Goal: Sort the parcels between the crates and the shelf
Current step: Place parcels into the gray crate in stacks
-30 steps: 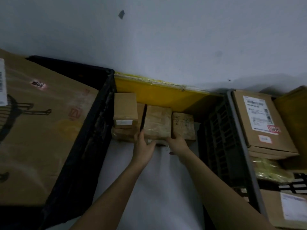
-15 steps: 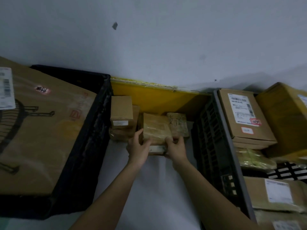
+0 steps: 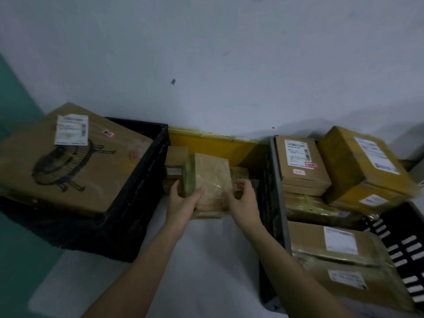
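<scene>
- The tape-wrapped parcel (image 3: 207, 180) sits at centre frame, held between the left hand (image 3: 183, 203) and the right hand (image 3: 244, 200), fingers curled round its lower corners.
- The glossy tape looks slippery; a loose grip could drop it onto the small boxes (image 3: 175, 161) just behind.
- The black crate (image 3: 137, 203) at left holds a large printed carton (image 3: 68, 161).
- The grey crate (image 3: 278, 191) at right holds several labelled parcels (image 3: 300, 164), stacked, though blur hides how many.
</scene>
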`<state>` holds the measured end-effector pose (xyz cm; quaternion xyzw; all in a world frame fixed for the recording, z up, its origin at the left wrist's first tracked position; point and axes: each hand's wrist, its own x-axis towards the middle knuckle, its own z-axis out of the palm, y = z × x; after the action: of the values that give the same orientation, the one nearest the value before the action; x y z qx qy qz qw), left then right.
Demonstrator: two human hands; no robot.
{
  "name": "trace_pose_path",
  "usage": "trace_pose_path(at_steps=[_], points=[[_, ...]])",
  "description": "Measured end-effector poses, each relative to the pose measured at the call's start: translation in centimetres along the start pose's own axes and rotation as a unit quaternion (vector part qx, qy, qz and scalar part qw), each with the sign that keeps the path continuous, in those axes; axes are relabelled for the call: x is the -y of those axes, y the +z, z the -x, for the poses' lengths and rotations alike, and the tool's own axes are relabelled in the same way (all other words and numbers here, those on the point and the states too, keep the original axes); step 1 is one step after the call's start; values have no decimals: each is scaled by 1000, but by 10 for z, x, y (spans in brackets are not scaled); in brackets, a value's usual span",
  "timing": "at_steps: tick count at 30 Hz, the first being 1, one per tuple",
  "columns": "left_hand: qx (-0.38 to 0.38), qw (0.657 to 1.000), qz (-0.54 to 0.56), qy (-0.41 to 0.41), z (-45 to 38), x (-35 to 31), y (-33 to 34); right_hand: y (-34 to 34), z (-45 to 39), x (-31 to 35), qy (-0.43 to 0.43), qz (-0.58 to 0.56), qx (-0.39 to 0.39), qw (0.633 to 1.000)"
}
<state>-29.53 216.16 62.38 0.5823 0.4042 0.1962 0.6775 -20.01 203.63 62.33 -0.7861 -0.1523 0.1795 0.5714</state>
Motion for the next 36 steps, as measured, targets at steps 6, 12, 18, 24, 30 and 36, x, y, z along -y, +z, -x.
trace_pose_path(at_steps=[6, 12, 18, 24, 30, 36], points=[[49, 987, -30, 148, 81, -14, 15, -28, 63, 29, -17, -116, 133, 984], [107, 973, 52, 198, 135, -37, 31, -90, 108, 31, 42, -312, 93, 944], [22, 991, 42, 127, 151, -43, 33, -135, 127, 31, 106, -458, 139, 872], [199, 963, 181, -1, 182, -39, 47, -161, 146, 33, 109, -389, 173, 898], [126, 977, 147, 94, 183, -33, 50, -171, 157, 42, -8, -221, 111, 969], [140, 982, 109, 66, 199, -35, 69, -181, 163, 36, -14, -263, 46, 964]])
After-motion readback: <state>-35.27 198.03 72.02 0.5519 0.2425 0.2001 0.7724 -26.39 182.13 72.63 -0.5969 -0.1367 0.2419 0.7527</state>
